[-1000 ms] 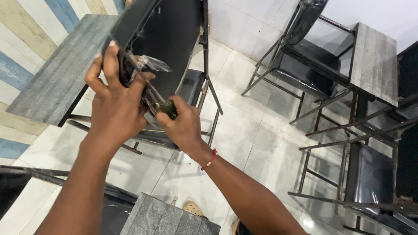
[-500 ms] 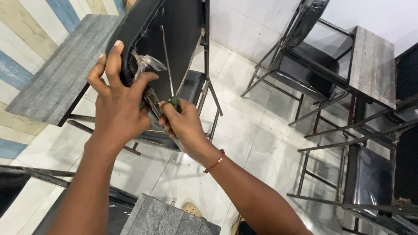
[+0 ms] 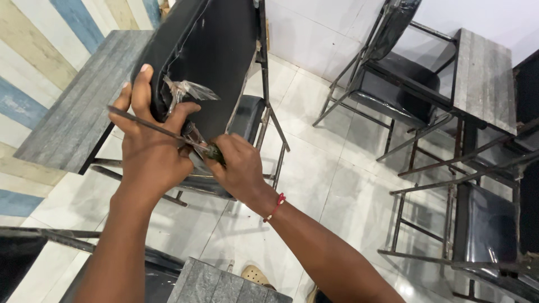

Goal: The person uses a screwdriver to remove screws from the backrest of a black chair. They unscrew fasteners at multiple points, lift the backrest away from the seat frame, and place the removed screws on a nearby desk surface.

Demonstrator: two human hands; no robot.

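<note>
My left hand [image 3: 150, 147] grips the edge of a black padded chair cushion [image 3: 213, 50] that I hold up in front of me, beside a crumpled scrap of clear tape or plastic [image 3: 188, 90] on its torn cover. My right hand [image 3: 238, 171] is closed around the dark green handle of a screwdriver [image 3: 163, 130]. Its thin metal shaft runs left across my left hand, lying almost level.
A black metal-framed chair [image 3: 264, 120] stands just behind the cushion. A grey wooden table [image 3: 73, 106] is at the left, another grey table [image 3: 485, 73] with black chairs [image 3: 393, 67] at the right. Floor is white tile; a sandalled foot [image 3: 255, 274] shows below.
The screwdriver shaft has swung from pointing upward along the cushion to lying nearly level, pointing left across my left hand. Both hands have stayed at the cushion's edge.
</note>
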